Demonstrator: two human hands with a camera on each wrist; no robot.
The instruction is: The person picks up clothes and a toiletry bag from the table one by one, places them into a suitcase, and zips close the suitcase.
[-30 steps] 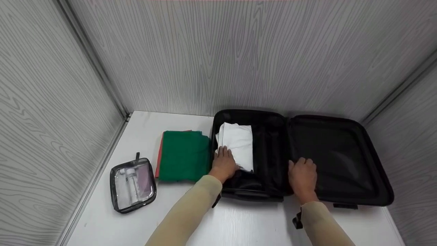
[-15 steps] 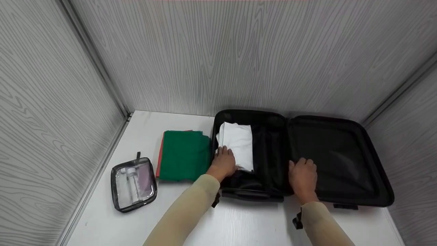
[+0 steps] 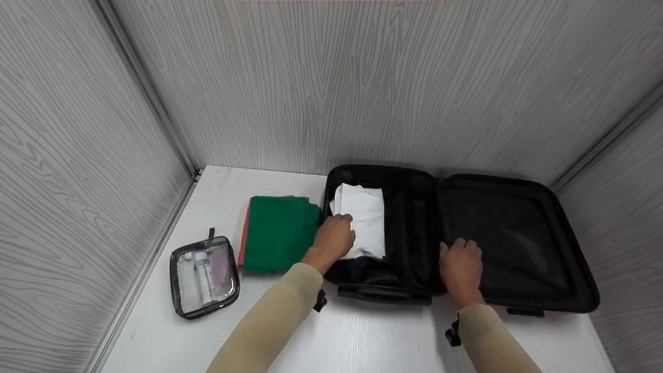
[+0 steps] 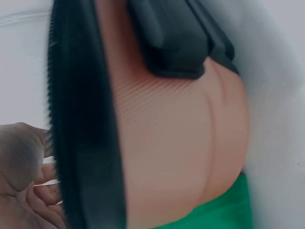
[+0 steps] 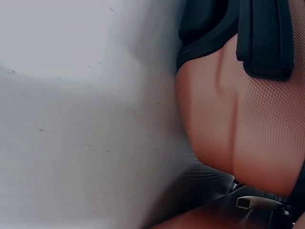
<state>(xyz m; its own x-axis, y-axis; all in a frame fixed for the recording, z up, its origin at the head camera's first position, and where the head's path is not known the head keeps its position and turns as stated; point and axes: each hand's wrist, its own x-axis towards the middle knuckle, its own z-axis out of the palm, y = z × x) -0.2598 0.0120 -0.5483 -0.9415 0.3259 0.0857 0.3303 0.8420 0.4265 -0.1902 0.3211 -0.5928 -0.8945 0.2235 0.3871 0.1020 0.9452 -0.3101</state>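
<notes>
A folded white cloth (image 3: 369, 217) lies in the left half of an open suitcase (image 3: 562, 207), black inside and pink on its outer shell. My left hand (image 3: 334, 239) is over the cloth's left edge with its fingers bent. The left wrist view shows that hand (image 4: 21, 162) partly, behind the suitcase rim (image 4: 86, 119); nothing shows between thumb and fingers. At the near end of the hinge, my right hand (image 3: 461, 270) holds the rim of the right half, its fingertips hidden. In the right wrist view the pink shell (image 5: 214, 114) fills the right side.
Left of the suitcase lies a folded green cloth (image 3: 279, 235) on top of a red cloth (image 3: 243, 243). Farther left is a clear zip pouch (image 3: 189, 290) with black edging, small bottles and something purple inside. Grey wood-grain walls (image 3: 362, 83) surround the white table (image 3: 373, 342).
My left hand, flat on the white cloth before, has lifted and shifted slightly left and away from me, and its fingers have bent. The right hand stays at the rim.
</notes>
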